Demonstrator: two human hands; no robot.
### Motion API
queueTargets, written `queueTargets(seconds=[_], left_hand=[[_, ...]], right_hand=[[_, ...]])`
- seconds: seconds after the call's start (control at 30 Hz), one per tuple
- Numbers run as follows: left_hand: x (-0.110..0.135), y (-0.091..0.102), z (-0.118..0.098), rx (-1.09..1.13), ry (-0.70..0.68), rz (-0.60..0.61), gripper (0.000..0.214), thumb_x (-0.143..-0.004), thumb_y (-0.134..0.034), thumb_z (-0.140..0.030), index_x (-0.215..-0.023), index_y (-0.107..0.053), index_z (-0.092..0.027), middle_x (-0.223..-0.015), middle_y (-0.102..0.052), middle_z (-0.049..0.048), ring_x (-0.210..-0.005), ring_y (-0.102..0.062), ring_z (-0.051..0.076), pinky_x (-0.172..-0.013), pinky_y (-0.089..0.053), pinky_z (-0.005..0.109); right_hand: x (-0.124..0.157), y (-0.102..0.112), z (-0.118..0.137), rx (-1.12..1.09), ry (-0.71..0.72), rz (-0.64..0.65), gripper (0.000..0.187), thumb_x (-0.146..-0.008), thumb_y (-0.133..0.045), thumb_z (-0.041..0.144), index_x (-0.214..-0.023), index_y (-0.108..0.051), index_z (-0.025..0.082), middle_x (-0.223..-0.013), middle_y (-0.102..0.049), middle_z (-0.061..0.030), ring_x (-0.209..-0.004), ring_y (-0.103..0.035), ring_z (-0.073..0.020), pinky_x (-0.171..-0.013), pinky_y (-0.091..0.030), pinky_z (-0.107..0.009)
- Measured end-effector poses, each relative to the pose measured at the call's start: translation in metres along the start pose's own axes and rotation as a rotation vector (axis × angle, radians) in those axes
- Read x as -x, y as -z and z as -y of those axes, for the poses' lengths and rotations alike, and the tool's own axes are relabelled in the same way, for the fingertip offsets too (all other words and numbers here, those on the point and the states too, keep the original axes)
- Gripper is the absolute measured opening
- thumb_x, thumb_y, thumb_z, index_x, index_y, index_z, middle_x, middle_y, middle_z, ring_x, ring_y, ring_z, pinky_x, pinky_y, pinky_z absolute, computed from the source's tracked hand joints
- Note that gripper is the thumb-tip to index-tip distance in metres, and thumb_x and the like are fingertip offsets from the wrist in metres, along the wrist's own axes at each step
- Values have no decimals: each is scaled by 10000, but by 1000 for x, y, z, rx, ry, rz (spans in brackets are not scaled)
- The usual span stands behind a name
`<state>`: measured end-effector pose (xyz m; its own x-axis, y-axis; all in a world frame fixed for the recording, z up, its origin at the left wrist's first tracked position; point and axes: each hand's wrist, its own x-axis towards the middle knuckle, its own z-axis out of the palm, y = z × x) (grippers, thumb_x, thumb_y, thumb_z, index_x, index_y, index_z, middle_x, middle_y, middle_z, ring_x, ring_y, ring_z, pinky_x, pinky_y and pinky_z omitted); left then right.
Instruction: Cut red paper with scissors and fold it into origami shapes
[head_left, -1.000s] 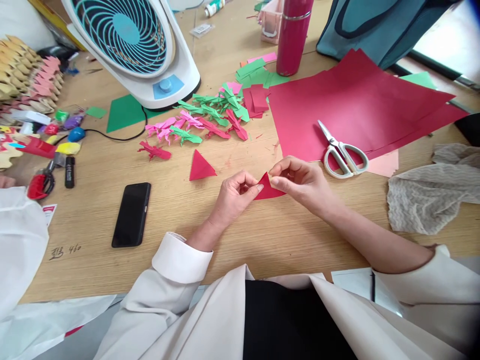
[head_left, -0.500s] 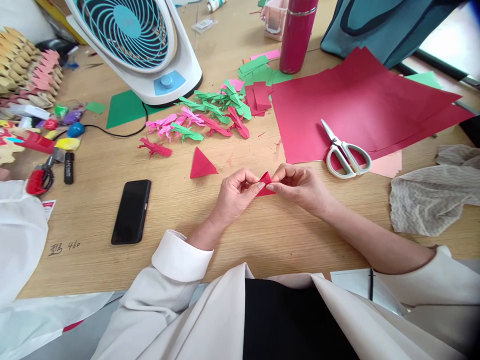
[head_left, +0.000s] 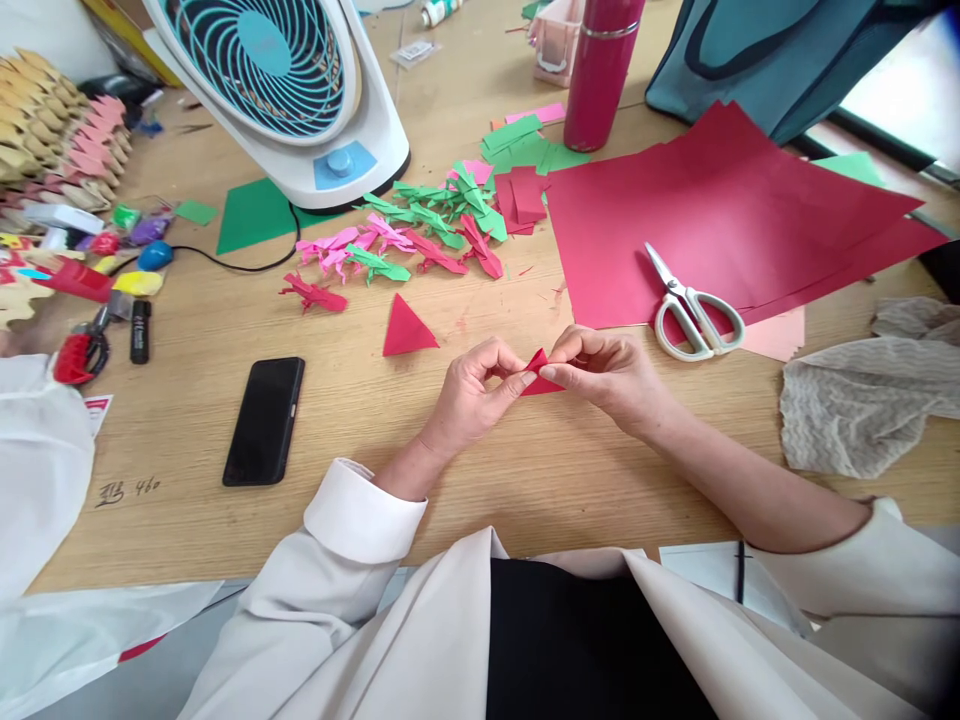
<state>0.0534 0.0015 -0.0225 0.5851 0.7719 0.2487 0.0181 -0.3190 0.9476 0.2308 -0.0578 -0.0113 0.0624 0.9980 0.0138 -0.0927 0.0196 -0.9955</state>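
Between my hands is a small piece of folded red paper (head_left: 541, 388), with one flap standing up in a point. My left hand (head_left: 478, 392) pinches its left side between thumb and forefinger. On the right side, my right hand (head_left: 604, 377) pinches it the same way; the fingertips cover part of the folds. To the left, a red paper triangle (head_left: 408, 328) lies flat on the table (head_left: 420, 480). Beyond it are several folded paper figures in green (head_left: 435, 215), pink (head_left: 330, 250) and red (head_left: 315, 294).
White-handled scissors (head_left: 694, 320) rest on large red sheets (head_left: 637, 220) at the right. A black phone (head_left: 264, 422) lies at the left. Behind stand a fan (head_left: 300, 110) and a red bottle (head_left: 600, 80). A crumpled cloth (head_left: 855, 410) is at far right, and a person's white sleeve (head_left: 37, 460) at left.
Both hands and the folded red paper have shifted very slightly right in the view, still pinched together. The whole scene has moved a little as well.
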Motion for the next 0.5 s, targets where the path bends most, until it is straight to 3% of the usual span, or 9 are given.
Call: queueTargets(seconds=[0.2, 0.37, 0.43, 0.5], left_hand=[[3, -3, -3, -79, -6, 40, 197, -841, -678, -274, -714, -569, -171, -702, -550, -12, -669, -503, 110, -634, -393, 252], [5, -8, -1, -65, 56, 68, 221, -835, -676, -281, -689, -555, -167, -680, -550, -16, -635, -475, 103, -612, -376, 248], [4, -8, 0, -16, 90, 16, 225, -834, -676, -283, -688, -551, -165, -669, -539, -23, -628, -466, 97, -608, -374, 241], [3, -7, 0, 38, 108, -43, 219, -830, -680, -282, -695, -553, -166, -657, -523, -33, -623, -452, 90, -605, -371, 234]], right_hand=[[1, 2, 6, 30, 38, -31, 274, -684, -822, 430, -670, -673, 200, -656, -561, 12, -606, -466, -116, -554, -375, -279], [0, 9, 16, 16, 94, -179, 268, -717, -798, 441, -692, -649, 219, -700, -579, 6, -660, -498, -128, -615, -424, -284], [-1, 10, 16, 27, 57, -150, 284, -715, -792, 461, -729, -644, 219, -736, -596, 3, -672, -510, -129, -624, -431, -284], [-1, 9, 13, 44, -15, -34, 314, -691, -801, 473, -773, -644, 213, -767, -614, -1, -683, -527, -133, -626, -436, -283]])
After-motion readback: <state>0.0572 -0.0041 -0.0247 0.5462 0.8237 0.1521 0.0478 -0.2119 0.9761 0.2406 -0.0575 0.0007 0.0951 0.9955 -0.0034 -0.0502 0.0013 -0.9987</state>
